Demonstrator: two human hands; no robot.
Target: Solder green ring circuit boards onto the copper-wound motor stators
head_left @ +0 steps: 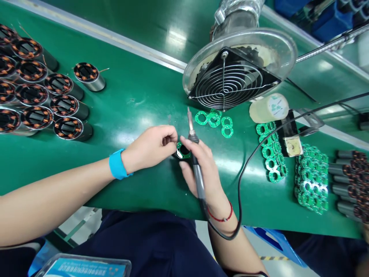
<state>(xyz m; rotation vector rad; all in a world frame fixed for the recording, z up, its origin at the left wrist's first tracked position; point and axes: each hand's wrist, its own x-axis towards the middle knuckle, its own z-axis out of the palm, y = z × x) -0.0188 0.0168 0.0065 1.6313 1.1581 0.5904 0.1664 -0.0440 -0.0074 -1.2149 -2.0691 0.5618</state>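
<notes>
My right hand (203,165) is wrapped round a soldering iron (198,179), its metal tip pointing away from me toward the fan. The thumb and fingers of the same hand also reach the side of a motor stator (183,151) topped by a green ring-shaped circuit board. At the stator's left edge my left hand (154,146) has its fingers curled in a pinch. Whatever those fingertips hold, if anything, is too small or hidden to make out. Most of the stator's body is covered by my hands.
Wound stators (31,94) stand grouped at the left, one stator (89,77) apart. A fume extractor fan (226,84) overhangs the back. Loose green boards (227,127), board stacks (311,179), a solder roll (269,107) and a sponge holder (293,146) lie right. The iron's cable (240,192) loops beside my right arm.
</notes>
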